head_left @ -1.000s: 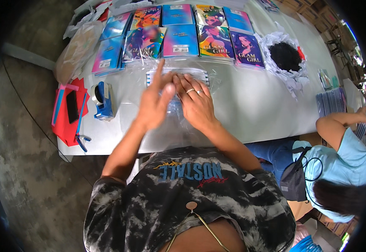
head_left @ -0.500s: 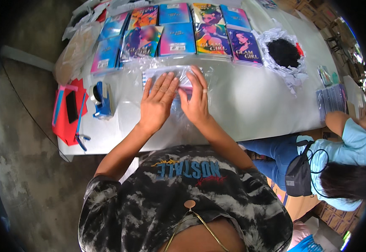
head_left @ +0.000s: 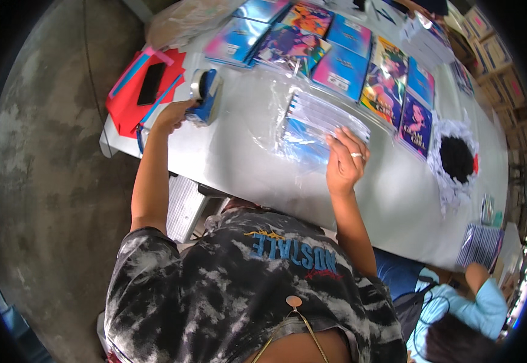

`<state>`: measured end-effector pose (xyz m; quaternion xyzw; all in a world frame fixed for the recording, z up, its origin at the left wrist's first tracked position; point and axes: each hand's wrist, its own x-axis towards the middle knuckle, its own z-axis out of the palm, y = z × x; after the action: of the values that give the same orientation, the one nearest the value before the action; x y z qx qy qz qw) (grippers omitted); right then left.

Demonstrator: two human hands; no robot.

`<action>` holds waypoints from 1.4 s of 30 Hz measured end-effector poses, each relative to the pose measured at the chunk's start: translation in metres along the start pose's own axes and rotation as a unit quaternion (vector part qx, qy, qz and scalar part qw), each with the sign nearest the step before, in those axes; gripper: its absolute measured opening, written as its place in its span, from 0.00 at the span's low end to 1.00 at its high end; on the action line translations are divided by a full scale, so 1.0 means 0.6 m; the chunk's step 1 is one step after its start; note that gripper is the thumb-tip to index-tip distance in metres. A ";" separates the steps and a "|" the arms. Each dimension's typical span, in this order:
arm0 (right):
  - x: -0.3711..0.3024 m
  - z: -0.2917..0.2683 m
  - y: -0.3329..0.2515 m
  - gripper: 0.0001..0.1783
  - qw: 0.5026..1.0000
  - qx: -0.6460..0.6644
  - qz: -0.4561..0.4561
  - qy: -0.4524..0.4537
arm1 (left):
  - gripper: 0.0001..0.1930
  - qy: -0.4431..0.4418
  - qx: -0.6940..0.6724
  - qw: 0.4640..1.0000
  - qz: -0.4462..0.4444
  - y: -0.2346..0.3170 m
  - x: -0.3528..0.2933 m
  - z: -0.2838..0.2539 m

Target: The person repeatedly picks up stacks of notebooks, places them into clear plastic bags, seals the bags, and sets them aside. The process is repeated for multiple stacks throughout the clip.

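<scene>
My left hand (head_left: 175, 116) reaches to the front end of a blue tape dispenser (head_left: 207, 107) with a roll of tape on top. Its fingers are drawn together against the dispenser; whether they pinch a tape end is too small to see. My right hand (head_left: 347, 162) presses bent fingers and thumb on the right part of a notebook in clear plastic (head_left: 312, 130). This spiral-bound notebook shows white and blue through the film and lies tilted on the table. Loose clear film spreads out at its left side.
Behind the notebook lie rows of colourful illustrated notebooks (head_left: 341, 69). Red material (head_left: 127, 91) with a black phone (head_left: 150, 85) on it lies at the left table edge. A paper-lined holder with black stuff (head_left: 457, 158) stands at right. A person in light blue (head_left: 466, 302) sits at lower right.
My left hand has left the plastic-wrapped notebook and moved left to the tape dispenser. My right hand stays on the notebook. The view has turned, so the table appears tilted.
</scene>
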<state>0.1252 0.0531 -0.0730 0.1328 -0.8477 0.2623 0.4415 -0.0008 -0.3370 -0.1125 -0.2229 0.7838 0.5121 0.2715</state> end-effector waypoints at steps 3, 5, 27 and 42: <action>0.002 0.003 -0.004 0.09 1.000 -0.007 0.006 0.001 | 0.15 -0.048 -0.233 0.963 0.129 -0.060 -0.002 -0.002; 0.003 0.002 -0.004 0.09 1.000 -0.011 0.014 -0.001 | 0.15 -0.077 -0.346 0.920 0.167 -0.105 -0.035 0.008; 0.114 -0.050 -0.054 0.29 0.953 -0.050 0.041 -0.296 | 0.24 -0.061 -0.071 0.992 0.080 -0.018 -0.148 0.417; 0.001 -0.110 0.116 0.53 0.887 0.343 0.271 -0.150 | 0.36 -0.163 -0.362 0.829 0.394 0.035 -0.109 0.381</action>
<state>0.1379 0.1479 -0.0641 0.0787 -0.7639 0.6233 0.1479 0.0807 -0.1131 -0.1304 0.1093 0.5079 0.8515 0.0706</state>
